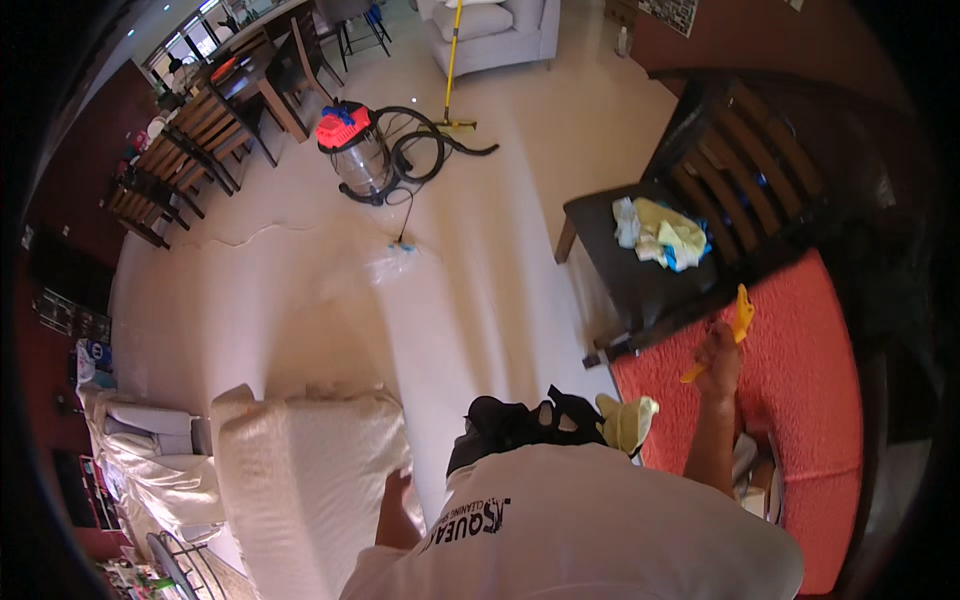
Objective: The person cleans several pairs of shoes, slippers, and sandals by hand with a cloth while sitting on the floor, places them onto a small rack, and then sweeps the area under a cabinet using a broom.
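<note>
My right hand (718, 356) grips a yellow tool (742, 315) that looks like a scraper or small brush; its working end is too small to tell. It is held above a red textile surface (799, 360), beside the dark wooden chair (637, 277). Low at the left, my left hand (403, 484) is near the edge of a piece of furniture under a pale cover (307, 450); its fingers are not clear. A black item (499, 424) and a pale yellow cloth or glove (628, 421) are at my waist.
Crumpled cloths (667, 232) lie on the chair seat. A wet-dry vacuum (360, 154) with a coiled black hose (439, 150) stands ahead, its cord on the floor. Beyond it are a yellow-handled floor tool (450, 82), a grey sofa (495, 37) and dining chairs (217, 124).
</note>
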The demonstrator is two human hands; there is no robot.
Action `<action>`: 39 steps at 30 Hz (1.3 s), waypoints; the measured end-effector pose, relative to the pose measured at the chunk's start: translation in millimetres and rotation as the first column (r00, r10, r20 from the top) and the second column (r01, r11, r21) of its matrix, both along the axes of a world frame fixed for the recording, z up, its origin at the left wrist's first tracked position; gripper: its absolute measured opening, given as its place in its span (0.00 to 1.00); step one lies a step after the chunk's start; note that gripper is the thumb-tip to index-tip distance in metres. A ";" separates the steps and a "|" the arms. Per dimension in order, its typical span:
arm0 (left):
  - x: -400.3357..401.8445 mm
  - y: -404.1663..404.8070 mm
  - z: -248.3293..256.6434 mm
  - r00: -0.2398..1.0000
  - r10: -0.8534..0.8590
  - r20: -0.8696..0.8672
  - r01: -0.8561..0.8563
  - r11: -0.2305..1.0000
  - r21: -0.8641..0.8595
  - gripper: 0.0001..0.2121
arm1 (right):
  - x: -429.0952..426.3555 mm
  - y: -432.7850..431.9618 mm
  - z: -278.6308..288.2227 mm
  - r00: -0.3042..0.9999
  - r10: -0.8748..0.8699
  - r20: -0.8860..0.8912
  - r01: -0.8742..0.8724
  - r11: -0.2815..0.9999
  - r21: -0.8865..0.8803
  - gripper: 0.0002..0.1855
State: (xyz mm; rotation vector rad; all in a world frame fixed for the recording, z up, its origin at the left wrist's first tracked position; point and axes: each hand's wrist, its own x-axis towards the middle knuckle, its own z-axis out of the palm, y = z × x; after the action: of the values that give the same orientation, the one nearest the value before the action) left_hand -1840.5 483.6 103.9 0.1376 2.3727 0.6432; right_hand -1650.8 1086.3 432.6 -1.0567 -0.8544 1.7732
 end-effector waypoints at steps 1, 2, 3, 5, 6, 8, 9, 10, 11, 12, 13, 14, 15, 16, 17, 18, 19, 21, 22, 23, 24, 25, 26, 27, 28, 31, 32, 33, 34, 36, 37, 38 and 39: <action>-0.2 4.8 5.2 0.997 0.032 0.075 -0.028 0.998 -0.055 0.20 | -34.5 12.2 6.6 1.000 -0.006 0.006 0.006 1.000 0.017 0.07; -11.9 7.4 10.8 0.976 0.130 0.173 -0.107 0.985 -0.139 0.20 | -73.4 23.6 14.1 0.999 0.037 0.013 -0.037 0.998 0.045 0.06; -28.3 9.7 18.3 0.943 0.230 0.240 -0.179 0.960 -0.216 0.19 | -111.3 37.3 16.8 0.997 0.080 0.018 -0.081 0.995 0.066 0.07; -76.6 22.2 37.2 0.882 0.358 0.308 -0.258 0.911 -0.322 0.18 | -171.5 67.3 13.6 0.996 0.057 0.066 -0.065 0.990 0.127 0.07; -108.7 36.5 38.6 0.866 0.388 0.316 -0.280 0.899 -0.336 0.18 | -200.2 82.8 10.6 0.995 0.023 0.095 -0.040 0.984 0.171 0.07; -174.6 80.2 35.4 0.854 0.401 0.331 -0.297 0.899 -0.321 0.17 | -244.0 120.7 13.0 1.000 0.008 0.030 -0.011 0.997 0.082 0.07; -211.8 95.3 40.0 0.863 0.389 0.323 -0.291 0.905 -0.311 0.17 | -262.7 130.2 9.8 0.995 -0.053 0.080 0.048 0.997 0.064 0.08; -252.6 117.6 34.9 0.875 0.368 0.314 -0.278 0.914 -0.296 0.16 | -278.2 149.0 8.2 0.994 -0.102 0.030 0.102 0.995 0.020 0.07; -296.0 140.4 29.6 0.894 0.339 0.291 -0.260 0.924 -0.279 0.16 | -291.8 163.0 9.2 0.990 -0.139 0.029 0.138 0.990 0.006 0.07; -342.4 173.0 21.6 0.920 0.293 0.259 -0.230 0.941 -0.249 0.16 | -302.4 178.3 12.3 0.983 -0.179 0.029 0.179 0.984 0.000 0.06; -392.9 199.9 14.3 0.942 0.261 0.211 -0.213 0.950 -0.228 0.15 | -312.8 197.3 5.6 0.974 -0.222 0.042 0.221 0.975 0.028 0.06; -452.4 233.3 10.0 0.965 0.227 0.131 -0.200 0.961 -0.192 0.15 | -326.7 215.7 5.2 0.972 -0.234 0.031 0.232 0.971 0.062 0.08; -514.5 261.4 15.0 0.983 0.183 0.000 -0.181 0.973 -0.144 0.15 | -343.6 233.2 -1.5 0.965 -0.261 -0.016 0.262 0.962 0.071 0.10; -576.5 301.7 24.2 0.982 0.094 -0.164 -0.107 0.992 -0.074 0.15 | -364.2 248.9 -7.3 0.955 -0.291 -0.063 0.295 0.952 0.082 0.11; -618.3 370.4 29.5 0.832 -0.241 -0.500 0.216 0.970 -0.109 0.14 | -382.3 263.4 -7.5 0.944 -0.326 -0.055 0.330 0.937 0.112 0.13; -664.2 426.3 47.6 0.879 -0.184 -0.440 0.199 0.980 -0.012 0.16 | -404.2 278.3 -5.2 0.937 -0.345 -0.060 0.350 0.929 0.122 0.14; -670.4 532.1 64.3 0.806 -0.293 -0.515 0.388 0.918 0.086 0.16 | -401.6 300.3 -1.8 0.939 -0.332 -0.087 0.342 0.927 0.154 0.15; -708.3 638.7 122.0 0.887 -0.172 -0.428 0.347 0.860 0.375 0.15 | -446.9 338.2 13.3 0.937 -0.334 -0.103 0.346 0.930 0.125 0.15; -727.2 675.5 143.7 0.942 -0.118 -0.313 0.268 0.827 0.494 0.15 | -477.6 367.0 17.4 0.937 -0.311 -0.158 0.327 0.941 0.089 0.16; -754.2 686.8 139.2 0.951 -0.072 -0.299 0.237 0.790 0.565 0.15 | -499.9 402.5 -2.4 0.952 -0.188 -0.243 0.214 0.973 0.086 0.17; -773.9 686.9 127.5 0.961 -0.035 -0.273 0.204 0.756 0.621 0.15 | -543.2 423.7 -3.3 0.927 -0.078 -0.366 0.121 0.988 0.096 0.14; -780.7 696.2 118.4 0.963 -0.094 -0.254 0.215 0.836 0.505 0.15 | -577.0 452.1 -3.5 0.919 -0.033 -0.393 0.077 0.992 0.097 0.13; -797.6 683.7 98.3 0.977 -0.097 -0.190 0.160 0.921 0.354 0.16 | -623.4 479.2 -2.1 0.897 0.031 -0.441 0.008 0.996 0.086 0.12; -799.6 678.1 85.1 0.947 -0.185 -0.264 0.257 0.929 0.268 0.16 | -665.9 500.6 3.4 0.877 0.080 -0.474 -0.058 0.996 0.061 0.11; -800.9 665.6 72.4 0.914 -0.251 -0.317 0.318 0.931 0.181 0.17 | -714.7 516.8 13.9 0.849 0.130 -0.512 -0.128 0.991 0.038 0.11; -771.5 588.1 28.6 0.986 -0.124 -0.109 0.113 0.988 -0.107 0.17 | -841.6 567.0 17.5 0.763 0.251 -0.596 -0.327 0.945 -0.021 0.08; -765.5 576.2 21.6 0.999 -0.034 0.011 0.035 0.984 -0.173 0.16 | -877.1 588.1 15.1 0.652 0.389 -0.651 -0.490 0.871 0.030 0.08; -766.1 570.8 19.3 0.987 0.085 0.136 -0.048 0.965 -0.258 0.16 | -913.6 605.8 16.5 0.637 0.409 -0.653 -0.503 0.863 0.050 0.08; -775.8 586.2 21.6 0.954 0.183 0.238 -0.101 0.942 -0.319 0.16 | -940.3 625.6 17.8 0.580 0.530 -0.619 -0.575 0.804 0.150 0.08; -810.1 607.5 23.9 0.883 0.345 0.318 -0.221 0.904 -0.367 0.16 | -1002.1 647.9 12.5 0.481 0.635 -0.605 -0.655 0.719 0.234 0.08; -826.2 614.2 27.1 0.850 0.402 0.340 -0.262 0.883 -0.389 0.16 | -1030.6 660.1 9.9 0.669 0.625 -0.402 -0.578 0.778 0.248 0.09; -838.0 628.9 26.7 0.834 0.434 0.340 -0.302 0.875 -0.378 0.16 | -1057.9 676.7 12.5 0.812 0.562 -0.158 -0.505 0.812 0.292 0.10; -862.8 644.3 23.7 0.824 0.461 0.329 -0.342 0.868 -0.360 0.16 | -1087.8 693.0 15.7 0.804 0.573 -0.158 -0.516 0.805 0.292 0.10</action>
State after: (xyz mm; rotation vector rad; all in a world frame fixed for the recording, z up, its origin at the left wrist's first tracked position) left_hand -2703.4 1127.9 127.7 -0.5975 2.0589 0.4520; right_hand -2738.6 1779.2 448.3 -0.4347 -1.2707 2.1504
